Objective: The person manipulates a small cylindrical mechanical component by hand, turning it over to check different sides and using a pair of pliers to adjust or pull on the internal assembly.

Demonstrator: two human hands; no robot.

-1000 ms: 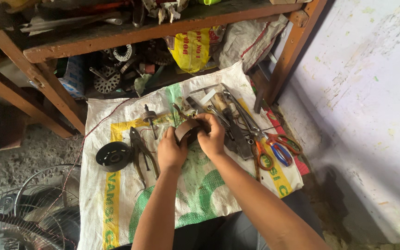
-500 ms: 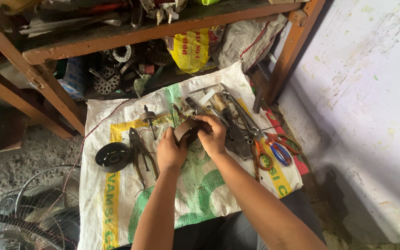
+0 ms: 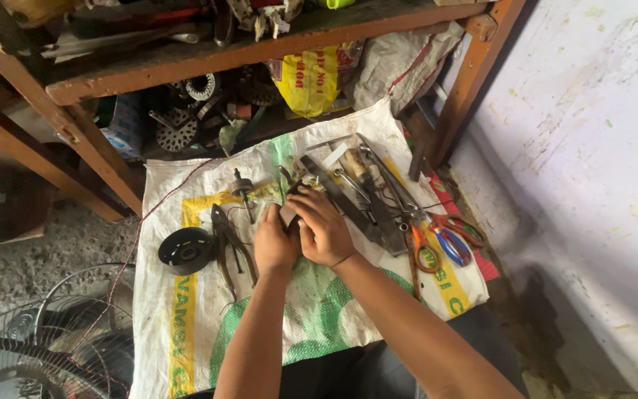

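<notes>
On the woven plastic sack (image 3: pixel 319 325) spread on the floor, the black round metal disc (image 3: pixel 185 250) lies left of the dark steel pliers (image 3: pixel 229 244); orange-handled scissors (image 3: pixel 437 236) lie right, the wooden shelf (image 3: pixel 208 55) behind.

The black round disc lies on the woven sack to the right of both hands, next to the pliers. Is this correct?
Not quite. In the head view the black round disc lies on the woven sack to the left of both hands, next to the pliers.
</notes>
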